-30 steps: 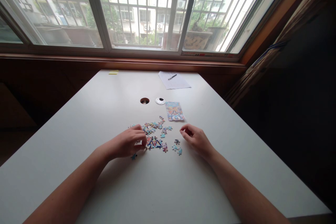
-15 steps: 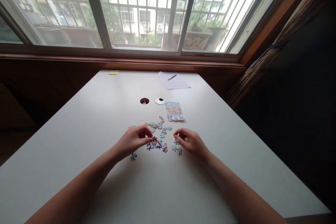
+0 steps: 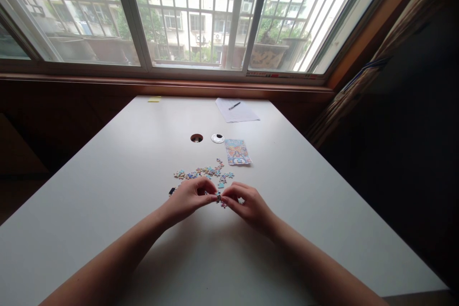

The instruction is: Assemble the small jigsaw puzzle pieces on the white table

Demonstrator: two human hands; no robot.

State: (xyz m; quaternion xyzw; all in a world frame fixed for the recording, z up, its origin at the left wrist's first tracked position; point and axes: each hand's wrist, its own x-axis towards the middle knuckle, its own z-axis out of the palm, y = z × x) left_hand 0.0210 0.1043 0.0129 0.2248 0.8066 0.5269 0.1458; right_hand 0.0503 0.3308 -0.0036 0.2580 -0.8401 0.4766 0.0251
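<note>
Head view: compared with half a second ago, your left hand (image 3: 190,198) has moved rightward and your right hand (image 3: 249,203) inward, so that the two, then apart, now meet at the fingertips; the partly assembled patch of puzzle, visible then beneath your left hand, is now mostly covered.

The fingers of both hands are pinched together, thumb against forefinger, on a small dark puzzle piece (image 3: 218,197) held between them; whether it is one piece or two joined, you cannot tell at this size; colourful pieces show just below your fingertips, and the loose puzzle pieces (image 3: 208,171) lie scattered beyond your hands, with a dark piece (image 3: 172,191) just left of your left hand.

The picture card (image 3: 237,152) lies beyond your right hand, near the round cap (image 3: 217,138) and the cable hole (image 3: 196,138); the white tabletop (image 3: 107,177) spreads widely outside both your forearms and between them; its side edges slant away, well apart from your hands, towards the far edge below the window (image 3: 193,19).
</note>
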